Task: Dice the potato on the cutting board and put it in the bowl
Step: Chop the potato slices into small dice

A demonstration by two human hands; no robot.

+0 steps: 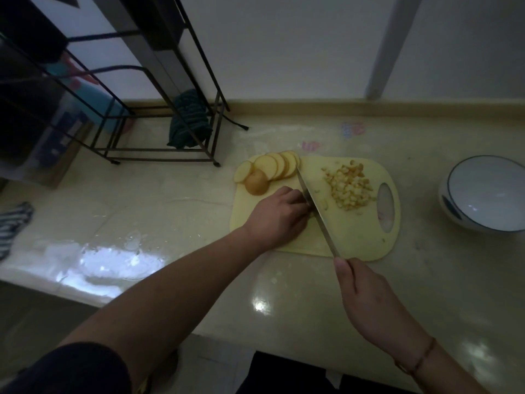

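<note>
Pale yellow cutting board (360, 240), yellow potato dice (350, 187), white blue-rimmed bowl (483, 194), dark green cloth (189, 120)

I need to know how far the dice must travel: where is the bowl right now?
In the head view, the white bowl with a dark blue rim sits empty on the beige counter, at the far right, beyond the handle end of the pale yellow cutting board.

Left hand (277, 216) palm down, knuckles up, fingers curled under toward the right, forearm stretched out from the lower left, dark sleeve at the upper arm. Right hand (366, 297) gripping a knife (315, 206) handle, thumb along the top, thin band on the wrist.
</note>
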